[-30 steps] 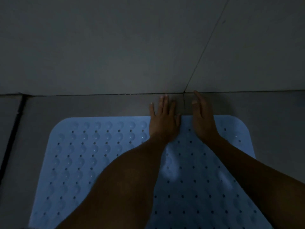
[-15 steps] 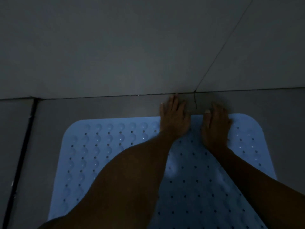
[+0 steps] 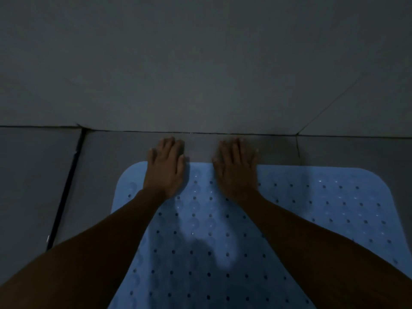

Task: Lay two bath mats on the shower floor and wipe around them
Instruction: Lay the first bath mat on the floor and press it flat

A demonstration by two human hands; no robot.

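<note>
Bath mat [image 3: 278, 219], light blue, with rounded corners and rows of small dark holes and raised bumps, is seen lying flat on the grey tiled shower floor [image 3: 107, 175]. Its far edge is set just short of the line where the floor meets the grey tiled wall [image 3: 200, 63], with a narrow strip of bare tile left between. Only one mat is shown; its near part is cut off by the bottom of the view.

Both hands are laid palm-down across the far edge of the mat, near its left half. The left hand [image 3: 166, 168] is placed close to the far left corner, and the right hand [image 3: 236, 168] is set just to the right of it, with a gap of mat and tile between the two. On each hand the fingers are held straight and close together, flat against the surface, with nothing gripped; the fingertips are extended past the mat's edge onto the bare floor, while the heels of the hands are rested on the mat. Both bare forearms are stretched over the mat from the near side.

A dark grout joint [image 3: 64, 192] is seen running through the floor to the left of the mat. The scene is dimly lit.
</note>
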